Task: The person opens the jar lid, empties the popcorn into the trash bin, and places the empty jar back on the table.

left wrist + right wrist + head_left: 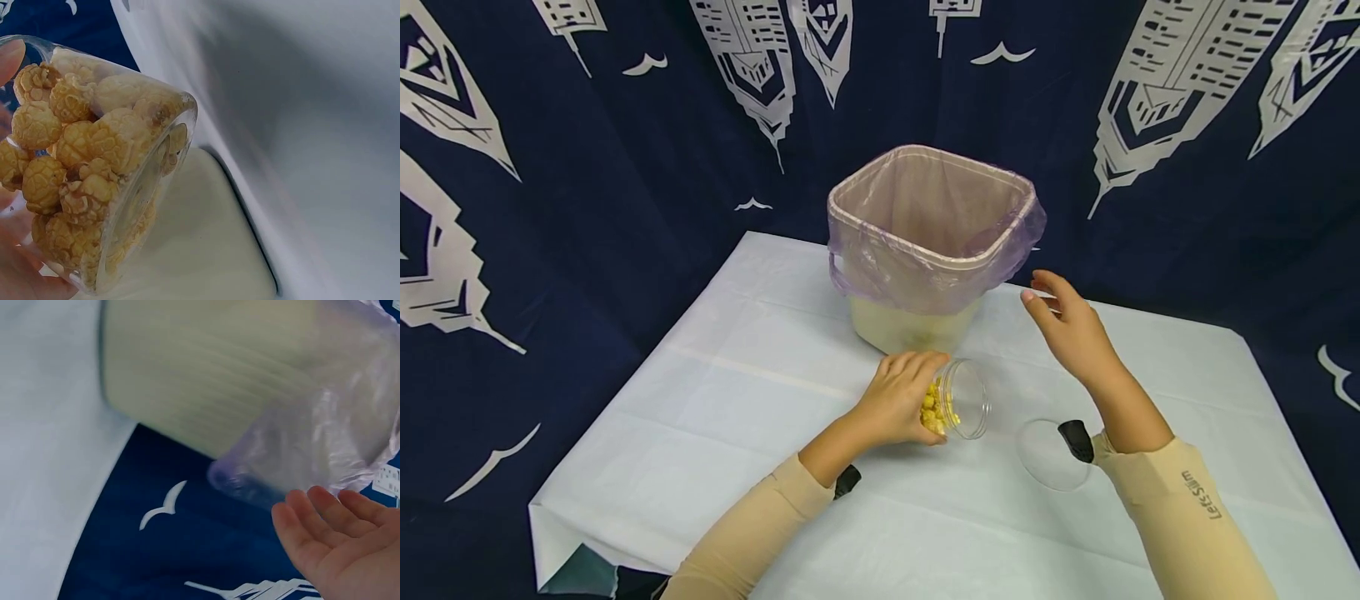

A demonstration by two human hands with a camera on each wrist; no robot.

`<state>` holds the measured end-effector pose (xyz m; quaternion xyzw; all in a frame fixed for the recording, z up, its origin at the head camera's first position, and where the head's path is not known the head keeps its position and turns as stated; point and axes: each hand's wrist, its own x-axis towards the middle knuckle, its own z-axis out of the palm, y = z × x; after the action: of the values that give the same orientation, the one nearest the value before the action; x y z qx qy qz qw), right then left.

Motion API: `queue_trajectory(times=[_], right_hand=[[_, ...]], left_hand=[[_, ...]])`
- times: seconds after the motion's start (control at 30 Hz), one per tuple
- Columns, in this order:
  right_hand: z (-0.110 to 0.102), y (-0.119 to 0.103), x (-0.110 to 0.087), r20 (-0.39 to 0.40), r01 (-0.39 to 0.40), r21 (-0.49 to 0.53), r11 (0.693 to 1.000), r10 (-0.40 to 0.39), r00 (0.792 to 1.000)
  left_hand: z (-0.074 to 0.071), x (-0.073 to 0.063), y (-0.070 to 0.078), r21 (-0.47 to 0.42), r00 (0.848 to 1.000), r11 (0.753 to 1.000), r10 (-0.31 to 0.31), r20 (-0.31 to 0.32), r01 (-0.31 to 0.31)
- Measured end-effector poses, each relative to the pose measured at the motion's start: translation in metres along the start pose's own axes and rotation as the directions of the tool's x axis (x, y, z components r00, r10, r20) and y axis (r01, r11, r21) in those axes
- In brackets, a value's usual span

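My left hand [898,400] grips a clear jar [966,400] tipped on its side, its open mouth facing right. Yellow caramel popcorn [934,408] fills the jar's lower end; in the left wrist view the round popcorn pieces [75,137] show large through the wall. Behind the jar stands a pale trash bin [910,321], lined with a thin purple bag [917,279] folded over its rim. My right hand [1067,325] hovers to the right of the bin, fingers relaxed and holding nothing. In the right wrist view its fingertips come close to the bag's loose edge [294,450].
A clear round lid [1052,475] lies on the white-covered table [700,417], near my right wrist. A dark blue curtain [625,167] with white building prints hangs behind the table. The bin stands near the table's back edge.
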<state>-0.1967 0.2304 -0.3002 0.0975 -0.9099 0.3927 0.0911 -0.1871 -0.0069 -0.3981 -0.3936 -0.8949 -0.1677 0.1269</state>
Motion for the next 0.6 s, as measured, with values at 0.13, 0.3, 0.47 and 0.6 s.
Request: queue_trajectory(times=[0.13,0.3,0.47,0.6], right_hand=[[-0.005,-0.016,0.017,-0.027,-0.029,0.082,0.996,0.032,0.999],[-0.008,-0.030,0.035,-0.047,-0.078,0.241,0.967,0.092,0.995],[-0.010,-0.038,0.047,-0.027,-0.155,0.365,0.918,0.177,0.984],[-0.012,-0.040,0.056,0.020,-0.220,0.419,0.881,0.234,0.972]], left_hand=[[0.000,-0.001,0.000,-0.008,1.000,1.000,-0.003,0.002,0.003],[-0.001,-0.002,0.000,-0.007,1.000,1.000,-0.009,0.017,0.009],[-0.001,-0.003,-0.001,-0.006,1.000,1.000,0.002,0.005,-0.002],[0.000,-0.002,-0.002,-0.003,1.000,1.000,0.009,-0.005,-0.009]])
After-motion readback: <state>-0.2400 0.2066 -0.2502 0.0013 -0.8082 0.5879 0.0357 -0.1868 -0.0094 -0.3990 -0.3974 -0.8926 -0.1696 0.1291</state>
